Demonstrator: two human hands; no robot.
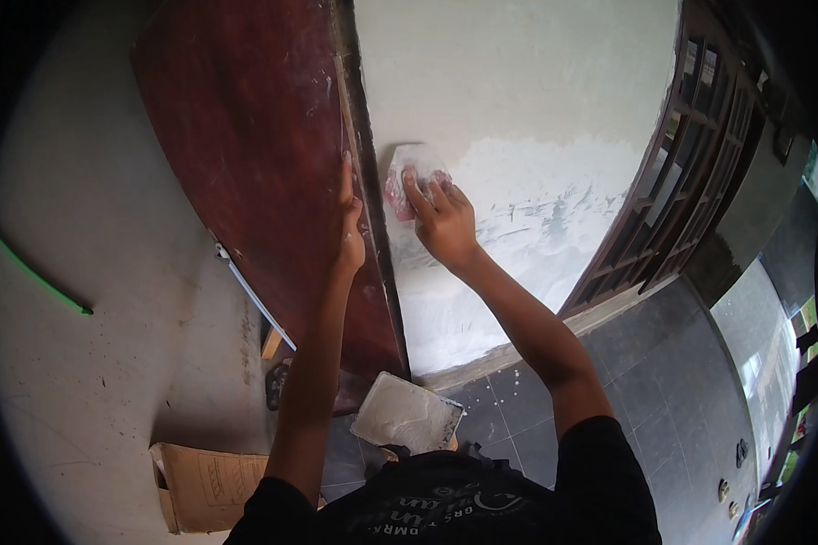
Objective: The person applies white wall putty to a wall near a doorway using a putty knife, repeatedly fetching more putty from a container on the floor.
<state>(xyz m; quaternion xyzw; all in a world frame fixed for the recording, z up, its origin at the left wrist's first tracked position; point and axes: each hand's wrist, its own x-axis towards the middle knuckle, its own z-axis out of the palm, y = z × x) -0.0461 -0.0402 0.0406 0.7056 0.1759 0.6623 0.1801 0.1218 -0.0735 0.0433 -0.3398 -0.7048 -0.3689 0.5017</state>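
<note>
My right hand [447,229] grips a flat putty spreader [398,193], whitish and red, with the fingers spread over its back. The spreader lies against the pale wall [509,82], close to the frame beside the door. White putty [454,313] covers the wall's lower part, with grey streaks and smears to the right of my hand. My left hand [351,227] rests along the edge of the dark red door [245,118], its visible fingers stretched upward; some are hidden. Below my hands, a square board [407,413] carries a layer of pale putty.
A louvred wooden window [673,163] is set in the wall at right. Dark grey tiles [645,363] with white drops form the floor. A cardboard box [214,486] stands lower left. A white tube [256,300] leans along the door, and a green hose [36,272] shows far left.
</note>
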